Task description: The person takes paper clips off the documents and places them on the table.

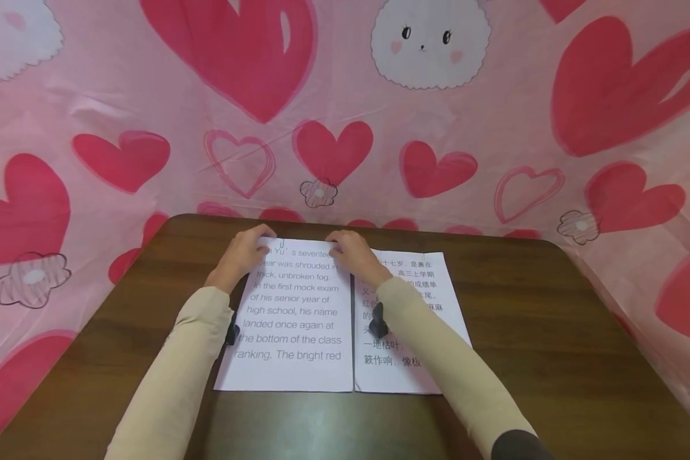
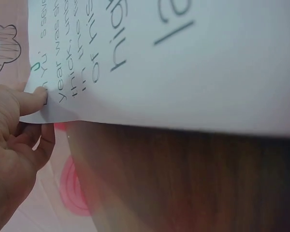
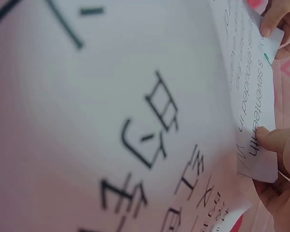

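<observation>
While apparently pinched, thin flat sheet [image 1: 290, 319].

bright, even light; wrist views blurred up close

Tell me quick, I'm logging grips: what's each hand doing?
Left hand: pinches the English sheet's top left corner.
Right hand: pinches its top right corner.

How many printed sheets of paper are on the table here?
2. The English sheet lies on the left, its far corners pinched by both hands; the Chinese sheet lies beside it on the right, partly under the right sleeve. More could lie underneath.
</observation>
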The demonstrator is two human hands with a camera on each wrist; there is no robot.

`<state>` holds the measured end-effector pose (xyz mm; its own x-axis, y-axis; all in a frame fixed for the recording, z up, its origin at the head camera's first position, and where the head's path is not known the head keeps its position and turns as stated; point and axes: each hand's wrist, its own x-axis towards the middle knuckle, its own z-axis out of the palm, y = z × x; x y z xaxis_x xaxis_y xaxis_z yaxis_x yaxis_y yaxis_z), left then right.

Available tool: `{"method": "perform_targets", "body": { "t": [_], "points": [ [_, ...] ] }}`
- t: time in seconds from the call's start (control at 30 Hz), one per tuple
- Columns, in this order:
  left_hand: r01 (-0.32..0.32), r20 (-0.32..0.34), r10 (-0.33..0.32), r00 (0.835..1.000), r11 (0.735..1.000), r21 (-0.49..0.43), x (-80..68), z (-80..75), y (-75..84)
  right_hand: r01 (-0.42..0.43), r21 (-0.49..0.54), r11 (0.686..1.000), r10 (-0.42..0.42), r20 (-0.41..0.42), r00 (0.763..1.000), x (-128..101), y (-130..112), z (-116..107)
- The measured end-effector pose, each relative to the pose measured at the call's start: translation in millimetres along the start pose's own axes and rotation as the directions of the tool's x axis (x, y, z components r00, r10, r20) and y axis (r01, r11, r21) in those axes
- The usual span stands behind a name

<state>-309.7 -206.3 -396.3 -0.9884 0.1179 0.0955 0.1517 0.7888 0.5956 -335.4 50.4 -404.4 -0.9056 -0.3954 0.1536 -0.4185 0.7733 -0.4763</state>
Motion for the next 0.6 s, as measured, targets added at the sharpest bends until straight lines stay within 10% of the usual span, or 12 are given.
{"method": "perform_targets", "body": {
  "t": [0.6],
  "points": [
    [-0.077,-0.081,0.075,0.994,0.997,-0.012,-6.4,-7.3,7.3,-0.047,0.037,0.998,0.047,0.018,0.999,-10,-13,-11]
  ]
}}
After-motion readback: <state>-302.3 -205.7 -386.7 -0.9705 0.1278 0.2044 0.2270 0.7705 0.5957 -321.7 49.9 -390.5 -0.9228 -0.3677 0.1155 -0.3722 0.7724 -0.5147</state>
